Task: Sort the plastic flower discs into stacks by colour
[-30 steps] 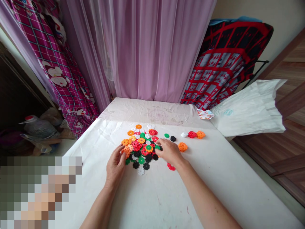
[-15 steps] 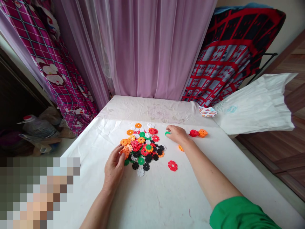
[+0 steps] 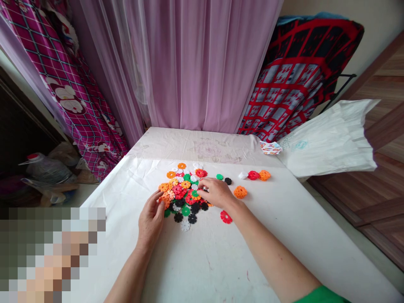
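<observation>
A pile of notched, flower-shaped plastic discs (image 3: 179, 192) in orange, red, green, black and white lies on the white-covered table (image 3: 189, 265). At the pile's left edge rests my left hand (image 3: 152, 214), loosely curved and open, its fingertips against orange discs. Over the right side of the pile is my right hand (image 3: 216, 192), thumb and forefinger apart near a green disc (image 3: 195, 194). It covers part of the pile. Just beyond that hand are another green disc (image 3: 219, 176) and a black disc (image 3: 227, 181). A red disc (image 3: 226, 217) lies beneath my right wrist.
To the right sit an orange cluster of discs (image 3: 240, 192) and a row of white (image 3: 243, 175), red (image 3: 253, 175) and orange (image 3: 264, 175) pieces. A white bag (image 3: 328, 141) stands at the table's right edge. Purple curtains (image 3: 208, 67) hang behind.
My right hand has let go of the green disc, which lies on the table, and has moved left to the pile. My left hand stays in place. The view has shifted slightly.
</observation>
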Tool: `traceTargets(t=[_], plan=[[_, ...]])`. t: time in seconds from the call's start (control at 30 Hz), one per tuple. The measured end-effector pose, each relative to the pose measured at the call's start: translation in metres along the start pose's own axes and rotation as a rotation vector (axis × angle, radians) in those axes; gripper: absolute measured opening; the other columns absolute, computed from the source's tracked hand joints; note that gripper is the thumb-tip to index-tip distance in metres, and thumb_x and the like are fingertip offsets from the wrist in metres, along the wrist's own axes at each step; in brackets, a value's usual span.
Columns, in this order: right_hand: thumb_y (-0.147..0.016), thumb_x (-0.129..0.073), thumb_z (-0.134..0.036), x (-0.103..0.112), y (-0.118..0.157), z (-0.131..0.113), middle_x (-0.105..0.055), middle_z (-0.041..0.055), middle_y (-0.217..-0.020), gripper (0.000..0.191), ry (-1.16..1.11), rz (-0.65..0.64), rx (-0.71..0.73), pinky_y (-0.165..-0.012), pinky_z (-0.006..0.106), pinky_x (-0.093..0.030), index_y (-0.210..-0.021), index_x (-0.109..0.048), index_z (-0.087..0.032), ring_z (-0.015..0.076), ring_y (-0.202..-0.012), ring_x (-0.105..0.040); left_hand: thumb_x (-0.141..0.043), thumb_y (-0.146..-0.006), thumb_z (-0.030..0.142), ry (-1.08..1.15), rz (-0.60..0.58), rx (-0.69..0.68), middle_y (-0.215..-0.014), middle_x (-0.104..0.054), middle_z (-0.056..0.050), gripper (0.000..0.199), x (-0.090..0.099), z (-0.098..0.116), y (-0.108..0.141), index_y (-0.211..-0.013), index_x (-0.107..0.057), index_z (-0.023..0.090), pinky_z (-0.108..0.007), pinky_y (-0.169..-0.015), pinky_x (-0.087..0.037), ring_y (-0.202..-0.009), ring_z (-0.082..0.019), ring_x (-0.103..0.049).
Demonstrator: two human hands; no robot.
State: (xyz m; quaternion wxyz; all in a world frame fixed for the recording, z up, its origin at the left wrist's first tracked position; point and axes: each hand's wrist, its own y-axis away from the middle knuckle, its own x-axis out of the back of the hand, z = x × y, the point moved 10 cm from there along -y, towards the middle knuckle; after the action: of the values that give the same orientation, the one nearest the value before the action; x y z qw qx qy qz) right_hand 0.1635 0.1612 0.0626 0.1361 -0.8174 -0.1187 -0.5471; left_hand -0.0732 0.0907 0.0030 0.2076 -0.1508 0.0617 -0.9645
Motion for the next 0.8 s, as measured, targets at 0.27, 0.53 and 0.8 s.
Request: traceTargets(t=[0.27,0.53,0.8], plan=[[-0.083,-0.06,-0.025,-0.026,0.001,-0.017,-0.071,0.0048,-0.106,0.022,0.089,-0.052,-0.054,-0.08,0.029,-0.044,-0.104,-0.068,-0.023,0.0209,-0.102,-0.063,-0.057,-0.082,0.045,0.012,-0.001,0.002,-0.135,-0.062,-0.008,0.037,-0.001,-0.005,-0.002,-0.111,-0.069,0.024,-0.042,-0.107,-0.044,-0.121,-0.025,-0.059],[-0.081,-0.063,-0.026,-0.002,-0.005,0.012,-0.073,0.0017,-0.106,0.025,0.011,0.055,-0.123,-0.077,0.027,-0.044,-0.105,-0.066,-0.025,0.018,-0.096,-0.065,-0.056,-0.083,0.045,0.027,-0.013,0.019,-0.137,-0.061,-0.008,0.038,-0.002,-0.005,0.0,-0.112,-0.068,0.024,-0.041,-0.106,-0.045,-0.121,-0.025,-0.059],[-0.08,-0.061,-0.023,0.029,-0.028,0.108,-0.073,0.0027,-0.111,0.03,0.206,0.044,-0.325,-0.078,0.028,-0.043,-0.11,-0.066,-0.024,0.0208,-0.103,-0.065,-0.057,-0.082,0.045,-0.032,-0.002,-0.003,-0.134,-0.063,-0.008,0.037,0.0,0.001,0.0,-0.11,-0.069,0.025,-0.043,-0.107,-0.045,-0.119,-0.025,-0.061]])
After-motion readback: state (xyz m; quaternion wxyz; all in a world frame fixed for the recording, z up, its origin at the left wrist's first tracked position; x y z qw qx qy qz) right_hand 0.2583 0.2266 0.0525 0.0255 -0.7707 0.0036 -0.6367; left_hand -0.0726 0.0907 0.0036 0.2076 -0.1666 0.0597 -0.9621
